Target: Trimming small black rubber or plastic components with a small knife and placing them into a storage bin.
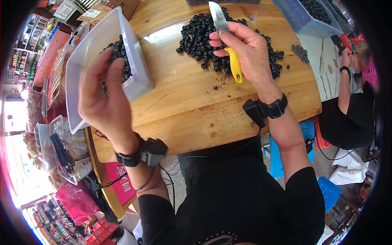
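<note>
Lrg white chars, turned sideways, on pink panel (115, 191) below L end of worktop (175, 110); bold, partly cut by cables. Cardboard box (103, 10), upper L: white label (90, 13) w/ dark print, mostly too sm. to read. White sheet (64, 10) nr it, top L: dark print, also too sm. Pink bag (77, 206), lower L: white printed design, any wording unclear. Red boxes (100, 230), btm L: pale markings, too blurry to read.

Wooden table (179, 116) bearing black pieces (199, 38), bin (138, 61)
</note>
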`<state>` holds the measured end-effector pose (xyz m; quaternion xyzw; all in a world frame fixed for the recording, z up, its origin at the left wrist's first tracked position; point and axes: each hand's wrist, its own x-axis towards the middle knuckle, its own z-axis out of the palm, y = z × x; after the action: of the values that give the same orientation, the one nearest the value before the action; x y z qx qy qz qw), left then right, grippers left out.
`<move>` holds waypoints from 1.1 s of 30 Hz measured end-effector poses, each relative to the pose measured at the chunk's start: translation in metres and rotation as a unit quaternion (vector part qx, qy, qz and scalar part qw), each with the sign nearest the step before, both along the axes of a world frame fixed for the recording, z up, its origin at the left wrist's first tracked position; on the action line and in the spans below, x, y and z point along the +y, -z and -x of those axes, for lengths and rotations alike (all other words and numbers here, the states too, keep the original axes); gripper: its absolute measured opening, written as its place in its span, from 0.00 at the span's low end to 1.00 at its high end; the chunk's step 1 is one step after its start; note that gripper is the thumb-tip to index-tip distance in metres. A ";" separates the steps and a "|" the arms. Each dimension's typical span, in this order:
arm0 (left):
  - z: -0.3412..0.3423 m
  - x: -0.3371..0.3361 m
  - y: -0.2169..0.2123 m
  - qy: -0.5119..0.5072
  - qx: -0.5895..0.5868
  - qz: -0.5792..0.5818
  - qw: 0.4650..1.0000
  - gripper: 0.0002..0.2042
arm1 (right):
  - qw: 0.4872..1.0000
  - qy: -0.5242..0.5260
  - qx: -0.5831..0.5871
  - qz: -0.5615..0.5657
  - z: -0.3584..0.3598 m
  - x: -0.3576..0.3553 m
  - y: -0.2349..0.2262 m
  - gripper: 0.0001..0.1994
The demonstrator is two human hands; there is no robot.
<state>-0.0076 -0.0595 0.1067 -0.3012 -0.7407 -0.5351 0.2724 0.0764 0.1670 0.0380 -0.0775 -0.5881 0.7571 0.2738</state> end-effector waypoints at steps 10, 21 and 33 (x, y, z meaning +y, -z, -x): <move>-0.003 0.002 0.017 -0.070 0.164 0.152 0.972 0.09 | 1.000 0.016 -0.001 -0.014 -0.004 0.009 0.000 0.12; -0.022 0.086 0.120 0.025 -0.011 0.353 0.935 0.09 | 1.000 0.008 -0.011 -0.001 0.000 0.007 0.003 0.12; -0.004 0.086 0.128 0.292 -0.301 -0.027 0.908 0.11 | 0.999 0.005 -0.036 0.000 0.000 0.008 0.006 0.10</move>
<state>-0.0039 0.0268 -0.0216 -0.3211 -0.6521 -0.6755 -0.1238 0.0766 0.1750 0.0325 -0.1071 -0.5972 0.7525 0.2562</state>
